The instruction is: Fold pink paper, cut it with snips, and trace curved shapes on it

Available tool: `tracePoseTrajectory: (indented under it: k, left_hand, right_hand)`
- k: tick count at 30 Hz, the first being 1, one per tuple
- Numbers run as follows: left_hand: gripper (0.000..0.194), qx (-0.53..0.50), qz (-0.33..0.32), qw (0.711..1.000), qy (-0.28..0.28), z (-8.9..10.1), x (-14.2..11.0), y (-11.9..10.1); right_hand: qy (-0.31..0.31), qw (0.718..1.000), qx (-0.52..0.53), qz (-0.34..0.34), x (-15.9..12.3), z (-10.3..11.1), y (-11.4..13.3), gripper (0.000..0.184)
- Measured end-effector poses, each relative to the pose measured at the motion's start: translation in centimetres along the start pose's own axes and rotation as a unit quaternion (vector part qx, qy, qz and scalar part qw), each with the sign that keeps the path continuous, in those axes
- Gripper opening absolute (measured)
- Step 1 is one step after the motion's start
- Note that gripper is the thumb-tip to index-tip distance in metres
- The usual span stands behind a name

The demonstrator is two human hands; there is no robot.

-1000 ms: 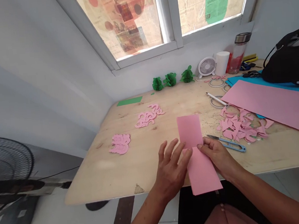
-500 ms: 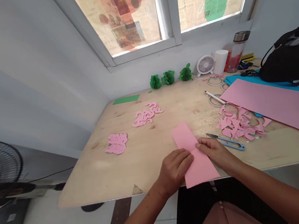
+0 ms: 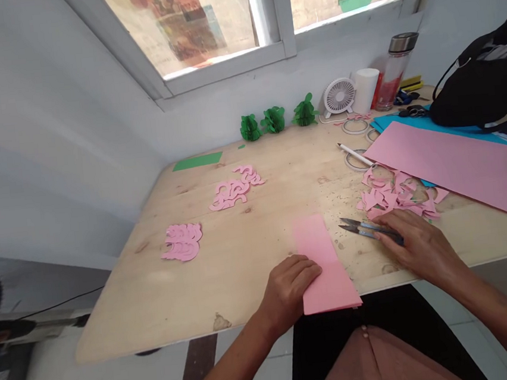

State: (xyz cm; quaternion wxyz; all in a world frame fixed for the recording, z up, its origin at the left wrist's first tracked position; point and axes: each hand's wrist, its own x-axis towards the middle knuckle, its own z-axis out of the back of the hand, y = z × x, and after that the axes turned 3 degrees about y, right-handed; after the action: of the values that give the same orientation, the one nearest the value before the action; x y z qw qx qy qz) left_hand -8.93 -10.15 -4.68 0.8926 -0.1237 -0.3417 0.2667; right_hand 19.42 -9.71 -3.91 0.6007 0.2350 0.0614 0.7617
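A folded strip of pink paper (image 3: 328, 284) lies at the table's front edge, its near end sticking out over it. My left hand (image 3: 291, 287) is closed on the strip's left side, with the fingers bent over the top. To the right, my right hand (image 3: 415, 243) grips a pair of thread snips (image 3: 359, 226). Their two blades are slightly apart and point left toward the paper. Part of the handle is hidden under my fingers. Just beyond this hand lies a heap of pink paper scraps (image 3: 384, 195).
Pink cut-outs (image 3: 235, 189) and a neat stack of pink shapes (image 3: 182, 243) lie on the left. Behind are green paper figures (image 3: 273, 120), a small white fan (image 3: 339, 96) and a bottle (image 3: 397, 74). A large pink sheet (image 3: 448, 165) and black bag (image 3: 485, 81) occupy the right.
My right hand has left the pink paper, moved right and taken hold of the thread snips. My left hand stays on the paper. The view has shifted slightly.
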Motion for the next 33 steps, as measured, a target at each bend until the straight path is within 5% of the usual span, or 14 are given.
tracePoseTrajectory:
  k: [9, 15, 21, 27, 33]
  left_hand:
    - [0.016, -0.040, 0.040, 0.998, 0.023, 0.5, 0.1, 0.1]
    - [0.013, -0.091, 0.128, 0.987, 0.040, 0.6, 0.2, 0.6]
    - [0.018, -0.148, 0.201, 0.967, 0.045, 1.0, 0.7, 0.6]
    - [0.017, -0.190, 0.235, 0.952, 0.049, 1.2, 0.8, 0.8]
    - [0.015, -0.199, 0.244, 0.947, 0.057, 1.3, 0.8, 0.9]
  right_hand:
    - [0.098, 0.995, -0.025, 0.004, 1.4, -0.1, -0.8, 0.017]
    - [0.150, 0.988, -0.011, -0.018, 1.9, 0.5, -0.2, 0.010]
    - [0.165, 0.982, 0.075, -0.048, 1.2, 1.3, -0.1, 0.020]
    - [0.258, 0.936, 0.233, -0.048, 0.6, 2.2, 0.3, 0.034]
    - [0.300, 0.934, 0.194, -0.005, 1.0, 1.9, 1.2, 0.034]
